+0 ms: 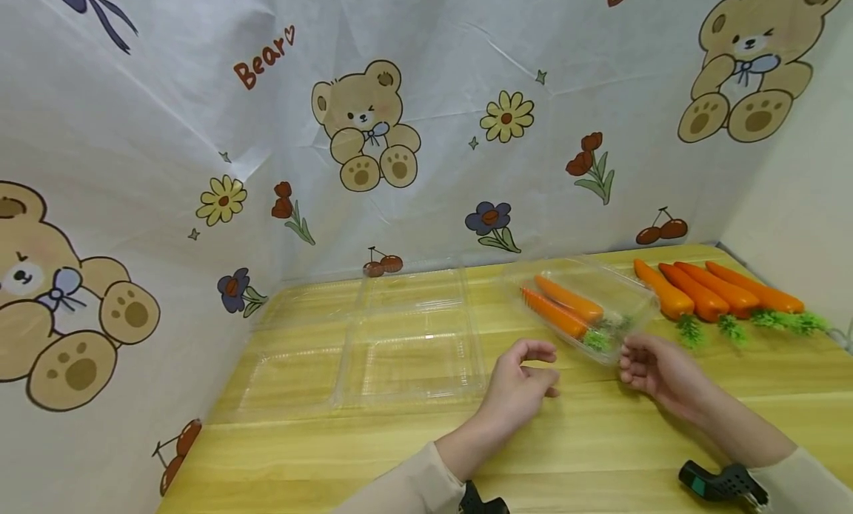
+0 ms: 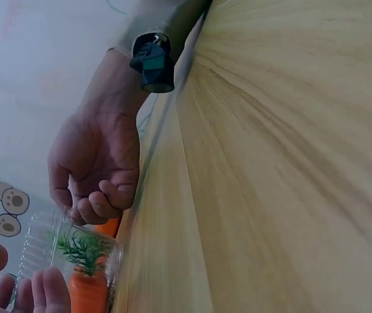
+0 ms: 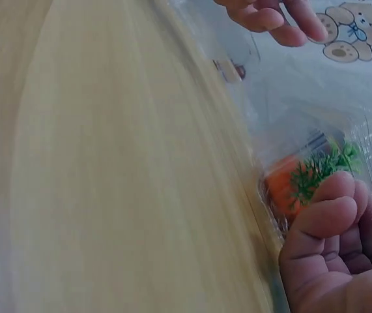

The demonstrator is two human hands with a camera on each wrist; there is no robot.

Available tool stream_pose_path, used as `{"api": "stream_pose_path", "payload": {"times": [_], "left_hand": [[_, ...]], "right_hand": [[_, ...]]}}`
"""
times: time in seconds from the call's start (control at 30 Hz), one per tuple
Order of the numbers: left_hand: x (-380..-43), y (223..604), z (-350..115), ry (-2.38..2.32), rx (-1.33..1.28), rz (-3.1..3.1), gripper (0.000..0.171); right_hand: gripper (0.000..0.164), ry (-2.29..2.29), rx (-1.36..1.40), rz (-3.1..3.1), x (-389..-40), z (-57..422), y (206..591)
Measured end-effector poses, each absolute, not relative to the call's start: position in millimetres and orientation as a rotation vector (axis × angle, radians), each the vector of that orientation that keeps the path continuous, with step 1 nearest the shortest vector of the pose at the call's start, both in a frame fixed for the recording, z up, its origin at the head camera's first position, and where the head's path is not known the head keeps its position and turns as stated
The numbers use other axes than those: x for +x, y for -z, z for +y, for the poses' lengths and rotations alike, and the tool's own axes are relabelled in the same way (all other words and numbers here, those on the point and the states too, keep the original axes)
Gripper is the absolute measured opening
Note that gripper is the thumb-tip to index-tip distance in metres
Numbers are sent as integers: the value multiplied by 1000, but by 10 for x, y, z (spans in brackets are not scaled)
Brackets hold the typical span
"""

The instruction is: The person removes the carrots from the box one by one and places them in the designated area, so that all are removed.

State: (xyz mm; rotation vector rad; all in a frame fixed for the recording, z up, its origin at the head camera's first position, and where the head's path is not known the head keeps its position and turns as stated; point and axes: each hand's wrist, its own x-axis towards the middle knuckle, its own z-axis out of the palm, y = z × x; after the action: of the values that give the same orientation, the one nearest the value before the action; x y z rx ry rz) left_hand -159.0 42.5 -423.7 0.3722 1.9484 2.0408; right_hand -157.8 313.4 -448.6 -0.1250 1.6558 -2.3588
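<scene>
Two toy carrots [image 1: 554, 312] with green tops lie inside a clear plastic box [image 1: 626, 286] on the table's right half. My right hand [image 1: 660, 369] grips that box at its near right corner, fingers curled in at the edge. The left wrist view also shows the right hand [image 2: 94, 166] at the box's rim, beside the green leaves [image 2: 85, 251]. To the left of the box's near side, my left hand [image 1: 520, 384] is held with bent, spread fingers and nothing between them.
Several loose toy carrots [image 1: 720, 292] lie in a row at the far right, leaves toward me. Clear plastic trays [image 1: 416, 362] stand side by side on the left of the wooden table [image 1: 566, 455]. A bear-print sheet [image 1: 426, 129] hangs behind.
</scene>
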Motion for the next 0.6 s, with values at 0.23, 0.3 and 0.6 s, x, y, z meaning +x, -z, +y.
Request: {"api": "stream_pose_path", "payload": {"times": [0.23, 0.3, 0.6], "left_hand": [[-1618, 4274, 442, -2027, 320, 2088, 31], [-1620, 4286, 442, -2041, 292, 2092, 34], [-1651, 4357, 465, -2068, 238, 2078, 43]], "right_hand": [[39, 2298, -218, 1657, -1558, 3315, 4521], [38, 2268, -243, 1671, -1557, 3354, 4526], [39, 2329, -261, 1537, -1497, 3474, 4585]]}}
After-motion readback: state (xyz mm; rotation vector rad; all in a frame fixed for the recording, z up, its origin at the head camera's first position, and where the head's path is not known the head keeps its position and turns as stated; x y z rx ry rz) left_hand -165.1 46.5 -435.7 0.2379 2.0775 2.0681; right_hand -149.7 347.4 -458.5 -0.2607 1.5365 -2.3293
